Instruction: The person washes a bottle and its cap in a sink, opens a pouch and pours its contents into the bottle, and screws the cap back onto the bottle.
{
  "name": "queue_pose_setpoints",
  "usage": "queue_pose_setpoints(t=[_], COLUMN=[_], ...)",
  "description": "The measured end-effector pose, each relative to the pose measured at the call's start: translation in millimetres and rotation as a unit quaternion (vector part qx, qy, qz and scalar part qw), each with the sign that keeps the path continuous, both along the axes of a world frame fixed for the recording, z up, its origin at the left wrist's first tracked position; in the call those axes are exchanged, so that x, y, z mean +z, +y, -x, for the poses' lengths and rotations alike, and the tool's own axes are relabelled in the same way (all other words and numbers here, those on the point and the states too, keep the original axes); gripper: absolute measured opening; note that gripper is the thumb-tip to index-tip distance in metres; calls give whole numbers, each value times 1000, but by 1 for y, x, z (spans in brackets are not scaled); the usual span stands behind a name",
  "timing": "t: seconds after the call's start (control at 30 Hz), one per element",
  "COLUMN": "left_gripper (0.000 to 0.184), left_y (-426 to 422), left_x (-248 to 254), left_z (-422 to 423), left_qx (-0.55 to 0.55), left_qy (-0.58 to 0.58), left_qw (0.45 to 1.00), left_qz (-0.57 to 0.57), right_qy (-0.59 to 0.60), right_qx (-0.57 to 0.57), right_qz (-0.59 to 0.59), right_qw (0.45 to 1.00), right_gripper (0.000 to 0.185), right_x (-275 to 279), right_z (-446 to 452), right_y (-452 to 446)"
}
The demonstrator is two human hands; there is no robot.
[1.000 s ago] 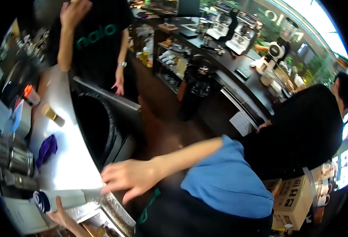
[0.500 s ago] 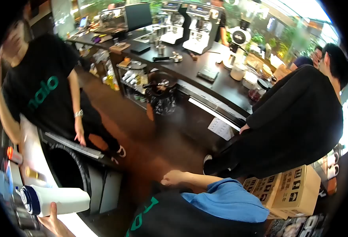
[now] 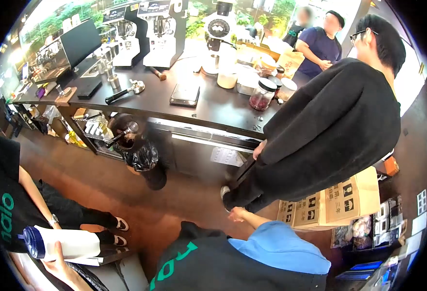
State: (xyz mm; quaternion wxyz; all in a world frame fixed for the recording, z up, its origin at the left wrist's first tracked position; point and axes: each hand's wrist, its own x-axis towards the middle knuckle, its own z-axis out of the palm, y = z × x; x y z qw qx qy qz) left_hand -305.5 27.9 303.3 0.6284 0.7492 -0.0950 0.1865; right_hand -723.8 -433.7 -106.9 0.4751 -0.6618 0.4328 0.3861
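My left hand (image 3: pixel 62 266) is at the lower left, wrapped around a white bottle (image 3: pixel 80 242) with a dark blue lid. The bottle lies on its side in the grip, its lid pointing left and my thumb across its front. My right hand (image 3: pixel 236 214) is held out at the end of a blue sleeve (image 3: pixel 276 247). Its fingers are curled, and no object shows in them. In the view it overlaps the lower leg of a co-worker in black (image 3: pixel 330 116); I cannot tell whether they touch.
Another co-worker (image 3: pixel 5 194) stands at the left edge. Printed cardboard boxes (image 3: pixel 351 199) are stacked at the right. A dark counter (image 3: pixel 150 104) ahead carries grinders, a portafilter (image 3: pixel 126 92), a scale (image 3: pixel 185 95) and jars (image 3: pixel 263 94). A bin (image 3: pixel 143 157) stands below it.
My view has turned right and moved toward the counter. My left hand still holds the bottle. My right hand has shifted rightward in view. The left co-worker has slid toward the left edge.
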Motion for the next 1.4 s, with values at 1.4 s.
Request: queue_pose_setpoints(t=[1.4], left_gripper=[53], left_y=[-12], left_x=[-78], left_z=[-292], left_qx=[-23], left_qy=[-60], left_qw=[998], left_qz=[8], right_qy=[-162], right_qx=[329], right_qz=[236], right_qw=[900], right_gripper=[22], right_x=[-35], right_z=[-246], right_y=[-37])
